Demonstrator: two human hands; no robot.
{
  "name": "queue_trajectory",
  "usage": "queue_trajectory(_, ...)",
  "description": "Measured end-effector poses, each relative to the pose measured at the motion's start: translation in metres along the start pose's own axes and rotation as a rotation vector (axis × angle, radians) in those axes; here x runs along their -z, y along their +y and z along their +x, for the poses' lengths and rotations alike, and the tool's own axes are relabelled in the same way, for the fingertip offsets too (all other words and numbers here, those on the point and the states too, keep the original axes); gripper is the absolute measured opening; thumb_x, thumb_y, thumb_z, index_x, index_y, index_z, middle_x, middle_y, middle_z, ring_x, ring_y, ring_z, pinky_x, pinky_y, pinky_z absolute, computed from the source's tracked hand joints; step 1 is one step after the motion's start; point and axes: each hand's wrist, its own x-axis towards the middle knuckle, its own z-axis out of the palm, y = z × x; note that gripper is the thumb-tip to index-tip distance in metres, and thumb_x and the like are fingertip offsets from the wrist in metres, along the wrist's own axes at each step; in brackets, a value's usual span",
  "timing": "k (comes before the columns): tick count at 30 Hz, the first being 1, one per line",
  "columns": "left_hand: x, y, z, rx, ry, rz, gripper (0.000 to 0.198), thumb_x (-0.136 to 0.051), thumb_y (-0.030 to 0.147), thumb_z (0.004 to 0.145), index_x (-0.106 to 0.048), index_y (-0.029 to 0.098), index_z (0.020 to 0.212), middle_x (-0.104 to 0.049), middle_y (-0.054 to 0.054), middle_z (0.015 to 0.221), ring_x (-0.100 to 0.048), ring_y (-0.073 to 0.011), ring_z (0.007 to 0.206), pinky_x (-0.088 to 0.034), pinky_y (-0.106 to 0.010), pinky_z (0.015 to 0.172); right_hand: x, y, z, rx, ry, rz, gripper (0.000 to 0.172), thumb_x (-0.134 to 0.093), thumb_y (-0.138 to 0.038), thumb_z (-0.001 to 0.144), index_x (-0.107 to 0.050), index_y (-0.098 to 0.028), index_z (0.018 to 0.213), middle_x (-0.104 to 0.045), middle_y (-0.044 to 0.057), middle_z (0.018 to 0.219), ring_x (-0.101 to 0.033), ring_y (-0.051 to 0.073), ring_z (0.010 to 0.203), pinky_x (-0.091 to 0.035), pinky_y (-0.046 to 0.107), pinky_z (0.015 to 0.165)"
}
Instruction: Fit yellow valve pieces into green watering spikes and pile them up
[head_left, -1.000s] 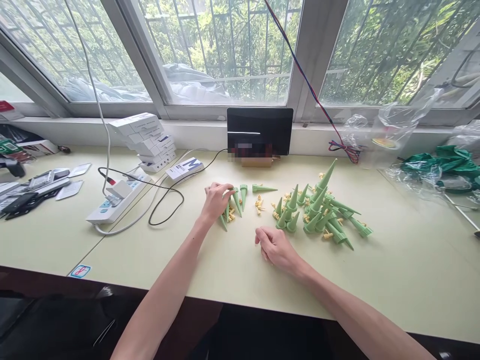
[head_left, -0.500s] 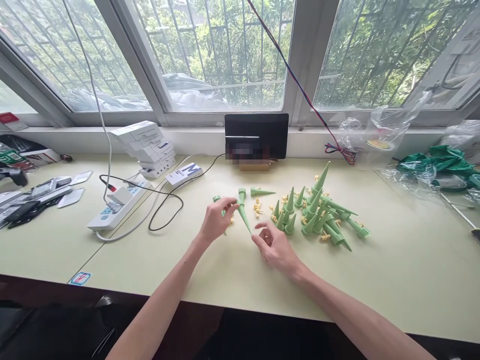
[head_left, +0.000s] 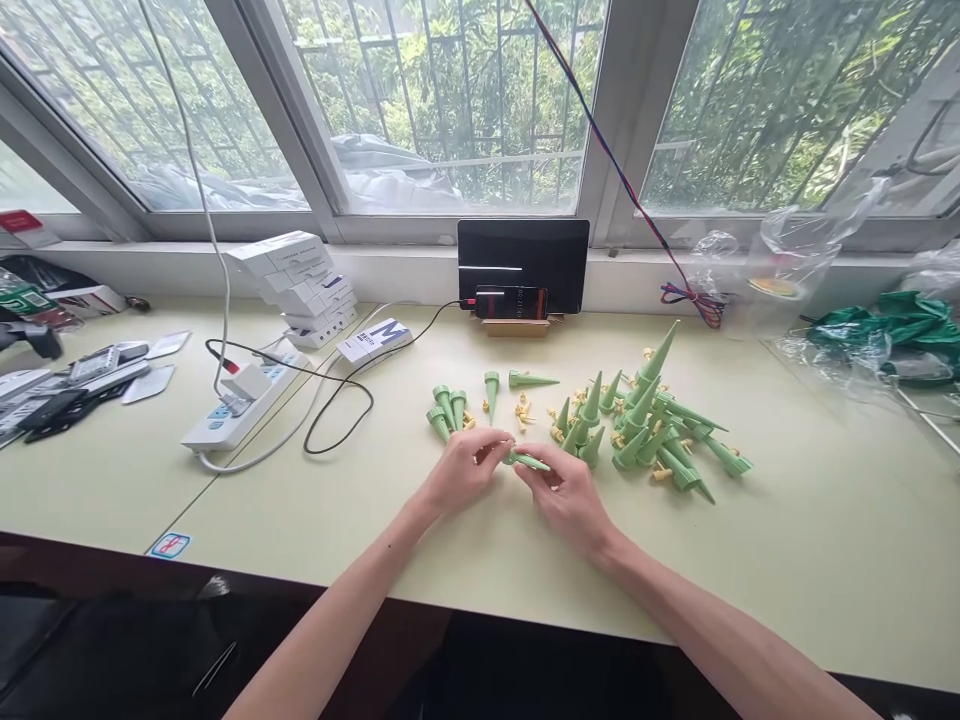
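My left hand [head_left: 461, 472] and my right hand [head_left: 564, 498] meet over the pale green table [head_left: 300, 500], both pinched on one green plastic cone spike [head_left: 525, 461] that lies nearly level between them. My left fingers grip its wide end, my right fingers its pointed half. Just beyond my left hand lie a few green cones [head_left: 448, 408] with small yellow parts among them. A big heap of green cones and yellow pieces [head_left: 645, 425] sits to the right of my right hand. Two lone cones [head_left: 491, 391] lie behind my hands.
A black tablet [head_left: 523, 264] with a phone stands against the window sill. A white power strip [head_left: 244, 398] with a black cable, stacked white boxes [head_left: 296, 280] and a small box lie at left. Plastic bags [head_left: 795, 250] and green material [head_left: 892, 325] are at right.
My left hand picked a cone out of the small group and carried it toward me. My right hand rose from the table and closed on the same cone.
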Motion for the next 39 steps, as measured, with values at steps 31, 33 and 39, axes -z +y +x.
queue_trajectory(31, 0.012, 0.004, 0.002, 0.149, -0.379, -0.353, 0.033, -0.07, 0.044, 0.079, -0.067, 0.013, 0.089, -0.041, 0.004, 0.062, -0.034, -0.0077, 0.056, -0.028, -0.021, 0.05, 0.005, -0.006, 0.003, -0.042, 0.012, -0.01, 0.029, -0.048, -0.047, 0.096, -0.053, -0.02, 0.087, -0.055, 0.001, 0.078, -0.047, 0.011, 0.05, -0.037, 0.025, 0.046)
queue_trajectory(33, 0.012, 0.003, 0.002, 0.171, -0.366, -0.354, 0.035, -0.074, 0.045, 0.075, -0.066, 0.013, 0.088, -0.039, 0.006, 0.059, -0.032, -0.0072, 0.055, -0.026, -0.021, 0.049, 0.005, -0.007, 0.003, -0.05, 0.012, -0.016, 0.029, -0.049, -0.048, 0.095, -0.052, -0.02, 0.084, -0.055, 0.001, 0.077, -0.047, 0.011, 0.05, -0.036, 0.025, 0.045)
queue_trajectory(39, 0.012, 0.002, 0.001, 0.187, -0.398, -0.411, 0.039, -0.083, 0.041, 0.064, -0.065, 0.014, 0.086, -0.047, 0.005, 0.06, -0.043, -0.008, 0.056, -0.034, -0.02, 0.051, 0.005, -0.011, 0.004, -0.146, 0.002, 0.045, 0.033, -0.051, -0.051, 0.093, -0.052, -0.02, 0.082, -0.049, -0.003, 0.058, -0.043, 0.011, 0.044, -0.034, 0.025, 0.044)
